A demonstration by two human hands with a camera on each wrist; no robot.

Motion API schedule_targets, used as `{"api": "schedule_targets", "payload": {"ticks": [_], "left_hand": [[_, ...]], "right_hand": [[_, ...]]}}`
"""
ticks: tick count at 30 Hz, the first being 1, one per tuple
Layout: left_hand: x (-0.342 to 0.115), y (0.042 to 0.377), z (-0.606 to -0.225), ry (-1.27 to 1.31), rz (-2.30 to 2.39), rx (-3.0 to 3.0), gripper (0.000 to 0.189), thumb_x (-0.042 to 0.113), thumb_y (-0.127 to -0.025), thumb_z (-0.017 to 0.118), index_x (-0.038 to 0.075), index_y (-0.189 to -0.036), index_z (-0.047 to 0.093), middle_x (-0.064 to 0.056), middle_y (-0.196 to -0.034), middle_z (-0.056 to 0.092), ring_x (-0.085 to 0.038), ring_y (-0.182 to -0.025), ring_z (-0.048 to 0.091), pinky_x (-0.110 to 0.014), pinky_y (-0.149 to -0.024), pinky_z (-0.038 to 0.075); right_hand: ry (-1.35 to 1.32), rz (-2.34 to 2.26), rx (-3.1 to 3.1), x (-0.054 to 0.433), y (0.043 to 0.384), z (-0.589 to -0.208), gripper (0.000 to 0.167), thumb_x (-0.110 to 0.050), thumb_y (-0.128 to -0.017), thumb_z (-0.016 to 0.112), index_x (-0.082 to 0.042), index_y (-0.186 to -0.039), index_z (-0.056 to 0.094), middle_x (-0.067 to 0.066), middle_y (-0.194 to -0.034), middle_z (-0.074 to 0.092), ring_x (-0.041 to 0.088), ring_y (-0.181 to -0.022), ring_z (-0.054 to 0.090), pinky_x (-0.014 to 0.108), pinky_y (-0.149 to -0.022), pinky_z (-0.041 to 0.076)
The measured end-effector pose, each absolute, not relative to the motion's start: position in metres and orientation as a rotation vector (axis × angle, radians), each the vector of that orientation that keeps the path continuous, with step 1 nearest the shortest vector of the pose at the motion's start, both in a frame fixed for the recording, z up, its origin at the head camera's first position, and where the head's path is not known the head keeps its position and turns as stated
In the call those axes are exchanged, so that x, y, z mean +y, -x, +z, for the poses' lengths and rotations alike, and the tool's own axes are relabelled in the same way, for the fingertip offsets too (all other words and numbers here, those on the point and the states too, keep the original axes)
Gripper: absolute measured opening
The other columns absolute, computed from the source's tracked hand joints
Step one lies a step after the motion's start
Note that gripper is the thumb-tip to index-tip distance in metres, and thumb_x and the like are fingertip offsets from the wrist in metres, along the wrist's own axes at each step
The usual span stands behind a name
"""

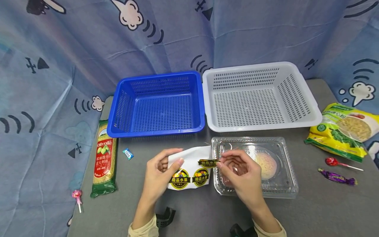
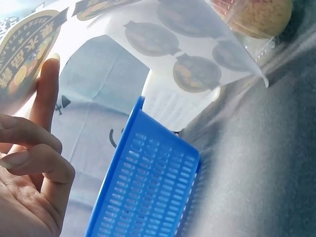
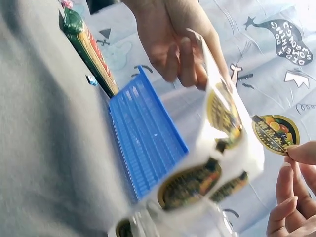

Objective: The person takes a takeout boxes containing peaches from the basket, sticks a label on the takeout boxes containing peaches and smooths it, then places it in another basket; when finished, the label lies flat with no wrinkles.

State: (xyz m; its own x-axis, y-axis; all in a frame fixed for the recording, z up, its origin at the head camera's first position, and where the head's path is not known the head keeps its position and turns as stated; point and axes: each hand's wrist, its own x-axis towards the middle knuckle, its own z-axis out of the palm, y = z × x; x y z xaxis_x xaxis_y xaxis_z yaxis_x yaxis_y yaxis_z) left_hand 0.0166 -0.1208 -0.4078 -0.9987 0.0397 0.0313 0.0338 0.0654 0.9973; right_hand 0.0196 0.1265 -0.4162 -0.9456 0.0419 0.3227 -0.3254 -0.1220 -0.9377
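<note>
A white sheet of stickers, printed with round black-and-gold fruit labels, is pinched at its left side by my left hand. Between thumb and forefinger, my right hand pinches one sticker by its edge. In the right wrist view that sticker stands out beside the sheet's edge. Under the right hand lies a clear plastic box, partly covered by the hand; a round pale yellow-pink item shows in it. The left wrist view shows the sheet's underside with labels showing through.
Behind the hands stand a blue basket and a white basket. A spaghetti pack, a small blue candy and a pink lollipop lie left. A yellow noodle bag, red lollipop and purple candy lie right.
</note>
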Motion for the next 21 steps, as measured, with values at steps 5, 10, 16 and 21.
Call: {"api": "schedule_targets", "payload": {"ticks": [5, 10, 16, 21], "left_hand": [[-0.127, -0.015, -0.411, -0.029, 2.156, 2.293, 0.029, -0.002, -0.094, 0.076, -0.001, -0.123, 0.074, -0.022, -0.096, 0.079, -0.008, -0.070, 0.073, -0.023, -0.061, 0.061], [-0.135, -0.013, -0.416, -0.005, 2.153, 2.298, 0.030, -0.001, -0.095, 0.076, 0.000, -0.124, 0.074, -0.015, -0.094, 0.080, -0.009, -0.069, 0.073, -0.025, -0.060, 0.061], [-0.148, -0.009, -0.421, 0.022, 2.101, 2.351, 0.030, 0.001, -0.096, 0.075, 0.001, -0.126, 0.073, -0.012, -0.092, 0.080, -0.010, -0.068, 0.073, -0.025, -0.059, 0.062], [-0.161, -0.006, -0.425, 0.074, 2.042, 2.449, 0.030, 0.004, -0.098, 0.075, -0.001, -0.127, 0.073, -0.017, -0.091, 0.078, -0.008, -0.067, 0.070, -0.023, -0.059, 0.060]], "right_hand": [[-0.334, 2.157, -1.830, 0.142, -0.017, -0.418, 0.030, 0.035, -0.075, 0.067, 0.023, -0.103, 0.063, -0.001, -0.095, 0.076, 0.007, -0.084, 0.071, 0.015, -0.072, 0.057], [-0.325, 2.136, -1.813, 0.161, -0.016, -0.419, 0.028, 0.033, -0.079, 0.067, 0.024, -0.105, 0.068, 0.003, -0.096, 0.078, 0.008, -0.084, 0.071, 0.014, -0.074, 0.058], [-0.226, 2.151, -1.803, 0.181, -0.019, -0.422, 0.023, 0.032, -0.084, 0.065, 0.026, -0.106, 0.069, 0.007, -0.102, 0.078, 0.012, -0.092, 0.073, 0.015, -0.082, 0.060], [-0.210, 2.180, -1.683, 0.191, -0.020, -0.422, 0.020, 0.035, -0.083, 0.062, 0.029, -0.102, 0.067, 0.015, -0.099, 0.078, 0.017, -0.091, 0.074, 0.018, -0.081, 0.061]]}}
